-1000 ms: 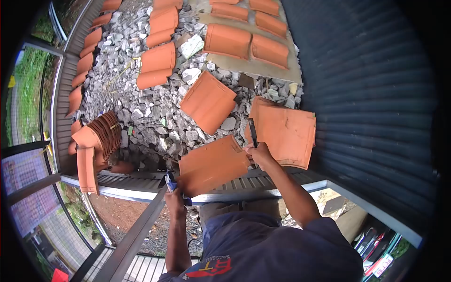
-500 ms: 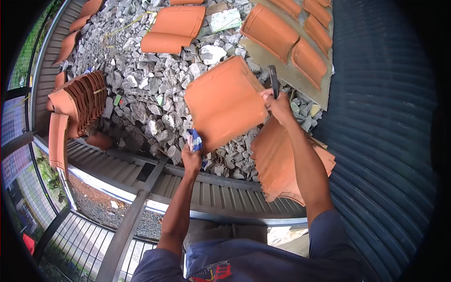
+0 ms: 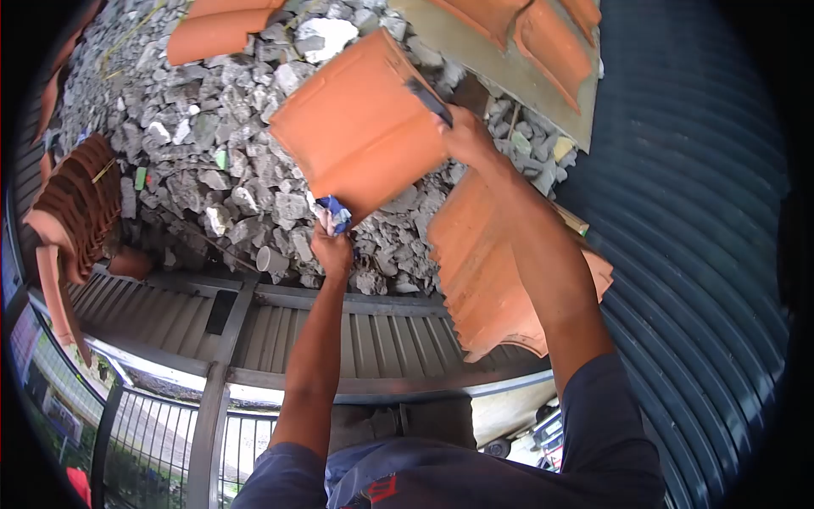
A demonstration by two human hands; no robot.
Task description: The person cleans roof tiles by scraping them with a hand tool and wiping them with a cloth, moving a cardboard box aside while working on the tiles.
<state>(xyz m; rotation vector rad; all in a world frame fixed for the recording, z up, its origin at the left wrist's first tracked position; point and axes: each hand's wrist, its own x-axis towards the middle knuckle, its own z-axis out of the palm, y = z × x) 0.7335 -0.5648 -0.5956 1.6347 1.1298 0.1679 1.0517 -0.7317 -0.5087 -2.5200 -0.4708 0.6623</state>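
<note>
An orange roof tile lies tilted above the grey rubble, between my two hands. My left hand is closed round a crumpled blue and white cloth at the tile's lower left corner. At the tile's right edge my right hand is closed on a dark, flat-looking tool; its fingertips are partly hidden. Beneath my right forearm rests a stack of orange tiles, next to the rubble.
Another tile stack stands at the left. A metal frame beam and a ribbed gutter run along the near edge. Dark corrugated sheeting covers the right side. A white cup sits in the rubble.
Both hands have moved forward over the rubble with the tile between them, away from the gutter edge. The view has shifted, and the right tile stack now shows its fanned edges.
</note>
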